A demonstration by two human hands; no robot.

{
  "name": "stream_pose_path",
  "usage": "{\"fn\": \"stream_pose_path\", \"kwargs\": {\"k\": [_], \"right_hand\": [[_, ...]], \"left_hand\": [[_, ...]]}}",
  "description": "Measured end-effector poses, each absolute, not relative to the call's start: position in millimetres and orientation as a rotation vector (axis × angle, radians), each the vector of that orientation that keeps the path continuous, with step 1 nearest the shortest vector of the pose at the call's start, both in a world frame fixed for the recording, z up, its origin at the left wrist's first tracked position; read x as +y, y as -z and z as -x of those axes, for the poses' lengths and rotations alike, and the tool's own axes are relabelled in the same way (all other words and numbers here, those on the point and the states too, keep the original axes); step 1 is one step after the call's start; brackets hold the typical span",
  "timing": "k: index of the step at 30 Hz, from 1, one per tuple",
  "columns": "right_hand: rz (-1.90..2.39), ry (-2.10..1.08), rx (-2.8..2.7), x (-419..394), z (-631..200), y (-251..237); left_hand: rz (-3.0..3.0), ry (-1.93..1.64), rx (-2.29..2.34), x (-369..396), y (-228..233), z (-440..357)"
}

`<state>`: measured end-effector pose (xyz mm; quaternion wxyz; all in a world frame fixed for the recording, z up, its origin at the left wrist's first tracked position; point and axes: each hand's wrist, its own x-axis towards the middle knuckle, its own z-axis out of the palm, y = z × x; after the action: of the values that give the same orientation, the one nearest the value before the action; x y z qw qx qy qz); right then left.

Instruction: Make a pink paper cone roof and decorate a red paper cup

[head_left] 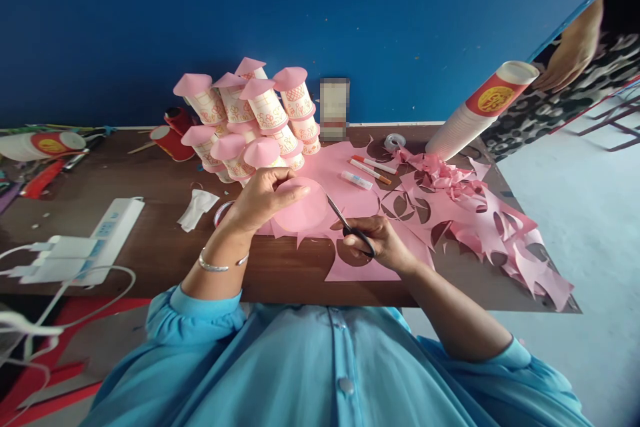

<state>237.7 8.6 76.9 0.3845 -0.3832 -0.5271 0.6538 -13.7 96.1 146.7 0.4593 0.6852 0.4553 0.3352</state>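
A pink paper disc [300, 208] is pinched in the left hand [260, 200] above the worktop's [150, 240] near edge, grip closed on its rim. The right hand [383, 241] has its grip closed through the scissors [347, 223], blades at the disc's edge. Behind stand pink-capped paper cups [250, 117]; pink offcuts [480, 220] spread toward the right corner.

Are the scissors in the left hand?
No, the scissors are in the right hand; the left hand holds the pink paper circle.
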Motion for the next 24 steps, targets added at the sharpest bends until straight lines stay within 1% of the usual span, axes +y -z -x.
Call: {"fn": "stream_pose_path", "kwargs": {"k": [5,10,16,24], "right_hand": [[1.008,-1.701,-1.248,9,-238,-72],[0.981,-1.566,-1.086,12,-227,-68],[0.955,-1.43,-0.882,27,-210,-72],[0.977,-1.39,-0.834,44,-206,-73]], "left_hand": [[-1.431,-1.029,1.074,94,-133,9],[-1.203,-1.12,1.066,88,-114,-5],[-1.227,-1.161,1.091,84,-101,-19],[-1.255,-1.113,1.096,91,-97,-19]]}}
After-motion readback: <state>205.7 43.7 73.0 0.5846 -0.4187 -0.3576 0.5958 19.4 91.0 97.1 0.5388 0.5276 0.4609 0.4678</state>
